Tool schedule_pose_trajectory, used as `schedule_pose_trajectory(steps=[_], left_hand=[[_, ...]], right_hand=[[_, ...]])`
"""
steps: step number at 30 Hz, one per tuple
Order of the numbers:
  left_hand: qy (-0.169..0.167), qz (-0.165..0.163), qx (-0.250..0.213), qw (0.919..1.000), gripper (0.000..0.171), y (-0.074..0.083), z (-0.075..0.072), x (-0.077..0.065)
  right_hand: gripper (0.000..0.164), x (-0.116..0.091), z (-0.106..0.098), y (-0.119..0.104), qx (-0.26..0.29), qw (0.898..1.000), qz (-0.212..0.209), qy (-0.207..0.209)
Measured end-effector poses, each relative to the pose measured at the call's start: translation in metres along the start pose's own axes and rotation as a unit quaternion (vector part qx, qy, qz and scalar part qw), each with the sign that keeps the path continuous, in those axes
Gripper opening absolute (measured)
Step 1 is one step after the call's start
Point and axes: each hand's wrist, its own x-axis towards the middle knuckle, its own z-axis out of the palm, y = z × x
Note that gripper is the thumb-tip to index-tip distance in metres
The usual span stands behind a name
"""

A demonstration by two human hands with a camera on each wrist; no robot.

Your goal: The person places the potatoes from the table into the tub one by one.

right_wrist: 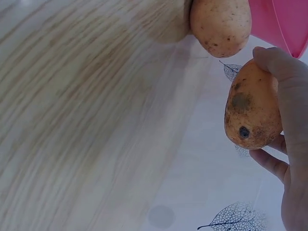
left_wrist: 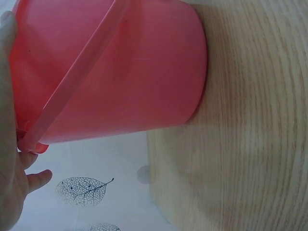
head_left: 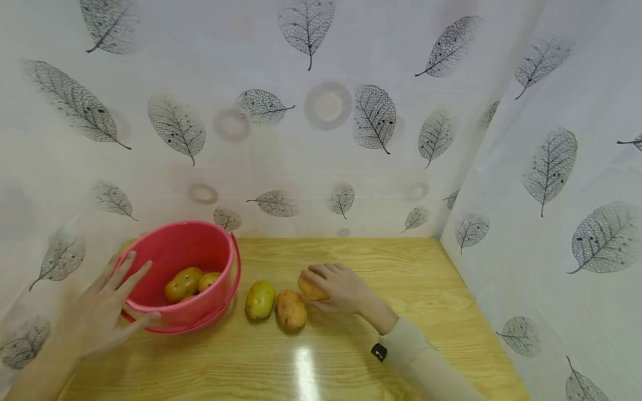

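A pink bucket (head_left: 173, 318) stands on the table at the left, its mouth tilted toward me, with several potatoes (head_left: 183, 284) inside. My left hand (head_left: 100, 314) rests at the bucket's left rim with fingers spread and fairly straight; in the left wrist view the bucket's side and handle (left_wrist: 77, 72) fill the upper left. Right of the bucket, my right hand (head_left: 346, 291) grips a potato (right_wrist: 252, 108) between thumb and fingers; dark spots mark its skin. Beside it lie a brown potato (head_left: 291, 311) and a greener potato (head_left: 260, 299).
The wooden table (head_left: 401, 267) ends against a white leaf-printed sheet (head_left: 321, 161) at the back, with another sheet side (head_left: 546, 223) on the right. A dark band or watch (head_left: 379, 351) shows at the right cuff.
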Motion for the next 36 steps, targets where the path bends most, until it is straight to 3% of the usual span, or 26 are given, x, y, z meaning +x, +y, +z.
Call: schedule_pose_trajectory(steps=[24,36], left_hand=[[-0.005,-0.012,0.0,0.9999,0.109,0.004,0.001,-0.001],[-0.014,-0.013,-0.001,0.9998,0.11,0.002,0.002,-0.001]], right_hand=[[0.074,0.034,-0.01,-0.012,0.017,0.998,-0.004,0.054],[0.076,0.056,-0.024,-0.018,0.01,0.994,-0.003,0.105]])
